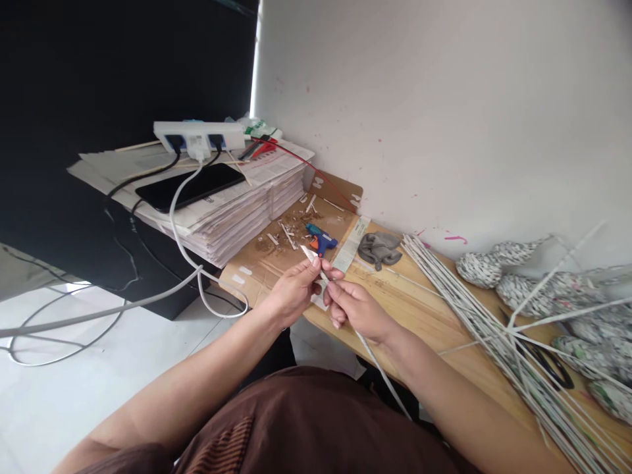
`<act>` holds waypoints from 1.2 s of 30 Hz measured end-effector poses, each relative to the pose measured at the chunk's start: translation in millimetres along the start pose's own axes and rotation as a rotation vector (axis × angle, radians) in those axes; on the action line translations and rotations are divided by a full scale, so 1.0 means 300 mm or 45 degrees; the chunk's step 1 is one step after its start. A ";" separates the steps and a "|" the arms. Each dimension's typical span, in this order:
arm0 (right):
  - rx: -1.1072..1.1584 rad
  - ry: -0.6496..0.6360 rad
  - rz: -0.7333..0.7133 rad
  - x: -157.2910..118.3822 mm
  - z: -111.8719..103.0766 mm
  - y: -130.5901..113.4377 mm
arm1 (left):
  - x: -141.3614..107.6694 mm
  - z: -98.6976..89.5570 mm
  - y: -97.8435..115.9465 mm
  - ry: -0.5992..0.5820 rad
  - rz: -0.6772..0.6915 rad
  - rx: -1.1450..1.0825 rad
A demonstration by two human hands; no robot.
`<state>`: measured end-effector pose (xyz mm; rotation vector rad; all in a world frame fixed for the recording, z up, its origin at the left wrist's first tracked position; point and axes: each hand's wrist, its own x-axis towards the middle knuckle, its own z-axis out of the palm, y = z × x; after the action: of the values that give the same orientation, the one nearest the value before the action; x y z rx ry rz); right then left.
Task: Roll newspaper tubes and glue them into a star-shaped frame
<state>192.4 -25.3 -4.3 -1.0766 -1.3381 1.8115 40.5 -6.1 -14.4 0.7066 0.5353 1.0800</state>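
A thin rolled paper tube (379,367) runs from my hands down toward my lap, and its flat paper end sticks out above my left fingers. My left hand (296,289) pinches it near that upper end. Just below, my right hand (359,308) is closed around the tube. Beyond my fingertips lies a blue glue gun (323,241) with an orange trigger, on a sheet of brown cardboard (257,266). A printed paper strip (354,243) lies beside it, partly hidden by my hands.
A tall stack of newspaper (237,230) at left bears a phone (190,186) and a white power strip (197,136) with trailing cables. A grey cloth (379,249), a bundle of paper tubes (459,322), woven paper shapes (528,293) and black scissors (555,368) occupy the right.
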 end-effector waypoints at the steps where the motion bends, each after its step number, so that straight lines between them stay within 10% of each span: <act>1: 0.102 -0.084 0.043 0.000 -0.001 -0.001 | -0.002 0.000 0.000 -0.003 -0.003 0.010; 4: 0.231 -0.252 0.148 -0.006 -0.005 -0.005 | -0.006 -0.003 0.001 -0.015 -0.019 0.016; 10: -0.427 0.154 -0.173 -0.012 0.013 0.012 | -0.001 -0.021 -0.013 0.039 0.009 0.036; 16: 0.121 -0.273 0.150 -0.001 -0.008 0.020 | -0.008 -0.026 -0.015 -0.002 -0.011 0.091; 21: -0.054 0.032 0.009 0.007 -0.007 0.021 | -0.009 -0.030 -0.020 0.003 0.015 0.107; 25: 0.292 -0.212 0.185 0.006 -0.003 0.018 | -0.013 -0.030 -0.022 0.026 0.005 0.108; 32: -0.478 0.200 -0.200 -0.004 0.008 0.036 | -0.014 -0.032 -0.026 0.039 0.031 0.128; 36: -0.048 -0.096 0.078 0.000 0.000 0.029 | -0.020 -0.029 -0.020 0.000 -0.007 0.137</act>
<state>192.2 -28.0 -12.7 -1.0894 -1.4031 1.8952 35.7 -11.2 -24.2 0.7989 0.5988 1.0519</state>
